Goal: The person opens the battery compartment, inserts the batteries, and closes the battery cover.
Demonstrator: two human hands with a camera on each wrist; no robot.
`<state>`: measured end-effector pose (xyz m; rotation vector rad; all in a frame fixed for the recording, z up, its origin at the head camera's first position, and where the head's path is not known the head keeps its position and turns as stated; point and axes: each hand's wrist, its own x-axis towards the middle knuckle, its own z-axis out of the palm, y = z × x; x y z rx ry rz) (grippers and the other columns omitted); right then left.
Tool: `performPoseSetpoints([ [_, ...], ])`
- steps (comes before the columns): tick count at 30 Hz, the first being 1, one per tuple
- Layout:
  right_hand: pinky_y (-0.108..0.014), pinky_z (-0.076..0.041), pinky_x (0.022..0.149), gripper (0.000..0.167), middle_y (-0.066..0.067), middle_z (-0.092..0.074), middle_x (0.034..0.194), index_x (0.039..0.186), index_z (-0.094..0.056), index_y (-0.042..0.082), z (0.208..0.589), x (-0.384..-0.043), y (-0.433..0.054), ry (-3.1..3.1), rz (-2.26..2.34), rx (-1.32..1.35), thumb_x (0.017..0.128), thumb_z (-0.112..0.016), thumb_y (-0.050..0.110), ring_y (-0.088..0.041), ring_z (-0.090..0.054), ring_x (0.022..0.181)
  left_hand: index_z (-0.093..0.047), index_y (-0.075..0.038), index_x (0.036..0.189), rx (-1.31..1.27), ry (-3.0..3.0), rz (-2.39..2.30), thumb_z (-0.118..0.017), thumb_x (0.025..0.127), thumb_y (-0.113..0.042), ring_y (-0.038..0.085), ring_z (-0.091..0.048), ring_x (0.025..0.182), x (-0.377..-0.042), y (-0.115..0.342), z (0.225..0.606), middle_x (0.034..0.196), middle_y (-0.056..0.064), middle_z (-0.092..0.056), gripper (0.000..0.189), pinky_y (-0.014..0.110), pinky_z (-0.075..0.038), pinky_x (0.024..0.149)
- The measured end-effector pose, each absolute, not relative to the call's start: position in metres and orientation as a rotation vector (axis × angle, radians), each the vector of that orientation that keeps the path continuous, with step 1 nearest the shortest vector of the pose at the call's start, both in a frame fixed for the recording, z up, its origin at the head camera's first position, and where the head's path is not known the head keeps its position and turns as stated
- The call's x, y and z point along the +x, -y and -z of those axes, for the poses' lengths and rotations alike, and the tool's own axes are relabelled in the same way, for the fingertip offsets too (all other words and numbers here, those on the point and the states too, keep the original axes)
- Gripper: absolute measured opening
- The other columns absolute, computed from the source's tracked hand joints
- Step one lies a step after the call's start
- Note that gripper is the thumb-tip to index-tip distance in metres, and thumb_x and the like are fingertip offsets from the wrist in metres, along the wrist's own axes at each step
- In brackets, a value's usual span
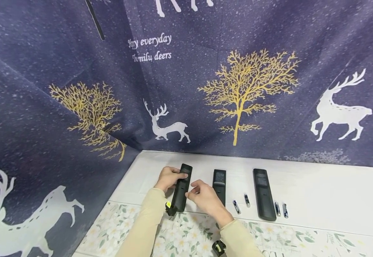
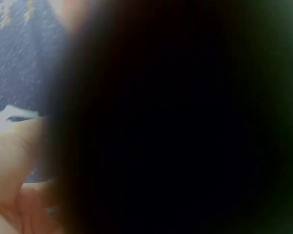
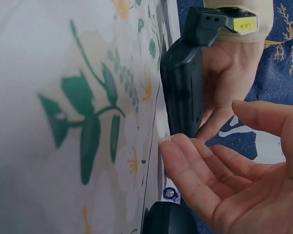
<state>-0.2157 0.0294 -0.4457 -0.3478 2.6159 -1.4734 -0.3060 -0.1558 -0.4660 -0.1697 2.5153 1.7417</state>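
Observation:
A black remote control stands out over the left part of the table, back side up, with a small latch notch showing. My left hand grips it from the left, the thumb across its upper part. Close by its right edge is my right hand, with nothing held. In the right wrist view those fingers are loosely extended, thumb apart, fingertips right at the remote's end. A dark, blurred shape fills most of the left wrist view. A second black remote lies partly behind the right hand.
Right of the second remote lie two batteries. Farther right is a third black remote, with two more batteries beside it. A floral cloth covers the table's near part. Behind stands a dark blue deer-printed curtain.

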Motion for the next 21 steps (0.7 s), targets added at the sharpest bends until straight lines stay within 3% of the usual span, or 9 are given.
performPoseSetpoints([
  [9, -0.042, -0.059, 0.074, 0.049, -0.008, -0.071, 0.108, 0.139, -0.061, -0.002, 0.451, -0.217, -0.031, -2.602, 1.550, -0.361, 0.100, -0.075, 0.024, -0.021, -0.069, 0.088, -0.062, 0.004, 0.132, -0.111, -2.266, -1.946, -0.081, 0.092, -0.016, 0.027, -0.077, 0.077, -0.301, 0.165, 0.458, 0.097, 0.017, -0.076, 0.048, 0.035, -0.063, 0.055],
  [15, -0.040, -0.061, 0.074, 0.051, -0.021, -0.069, 0.122, 0.143, -0.060, 0.003, 0.451, -0.220, -0.032, -2.587, 1.689, -0.377, 0.097, -0.077, 0.016, -0.026, -0.073, 0.095, -0.059, 0.001, 0.134, -0.105, -2.210, -2.033, -0.077, 0.094, -0.016, 0.024, -0.076, 0.082, -0.301, 0.164, 0.448, 0.109, 0.015, -0.076, 0.047, 0.038, -0.065, 0.062],
  [21, -0.042, -0.062, 0.078, 0.048, -0.022, -0.065, 0.130, 0.142, -0.064, 0.010, 0.448, -0.221, -0.033, -2.581, 1.762, -0.411, 0.096, -0.078, 0.015, -0.026, -0.072, 0.098, -0.059, -0.001, 0.134, -0.104, -2.171, -2.116, -0.077, 0.096, -0.017, 0.022, -0.074, 0.084, -0.297, 0.161, 0.438, 0.118, 0.015, -0.074, 0.045, 0.041, -0.065, 0.068],
])
